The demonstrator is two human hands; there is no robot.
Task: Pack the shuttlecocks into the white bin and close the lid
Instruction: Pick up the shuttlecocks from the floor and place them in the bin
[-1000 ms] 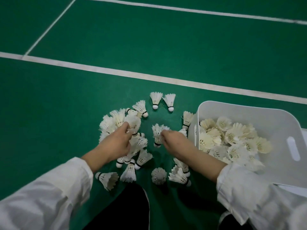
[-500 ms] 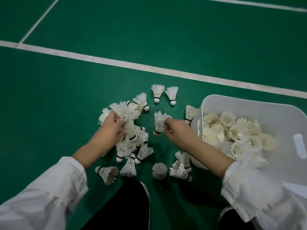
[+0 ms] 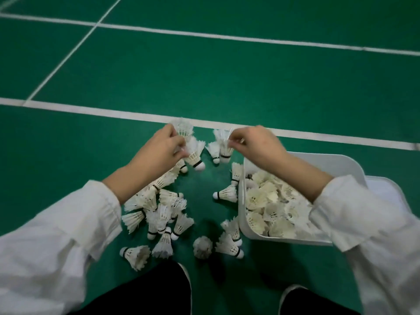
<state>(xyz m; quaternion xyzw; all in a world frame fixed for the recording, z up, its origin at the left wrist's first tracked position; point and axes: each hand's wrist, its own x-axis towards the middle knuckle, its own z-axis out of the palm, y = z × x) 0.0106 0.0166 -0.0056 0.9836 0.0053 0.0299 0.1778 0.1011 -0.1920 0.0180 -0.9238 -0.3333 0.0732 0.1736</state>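
Several white feather shuttlecocks [image 3: 159, 214] lie scattered on the green court floor in front of me. My left hand [image 3: 159, 153] is raised above the pile and grips a bunch of shuttlecocks [image 3: 193, 153] by their feathers. My right hand [image 3: 256, 144] pinches shuttlecocks [image 3: 223, 146] by the feather tips, just left of the white bin [image 3: 241, 201]. The bin stands open at the right with many shuttlecocks [image 3: 272, 205] heaped inside. My right forearm crosses over the bin's far part.
White court lines [image 3: 91, 111] run across the green floor beyond the pile. My dark shoes [image 3: 159, 289] show at the bottom edge. A white flat piece [image 3: 384, 185], maybe the lid, lies behind the bin under my right sleeve.
Both hands have lifted off the pile and moved away from me, each carrying shuttlecocks. The camera has tilted, showing more floor ahead.
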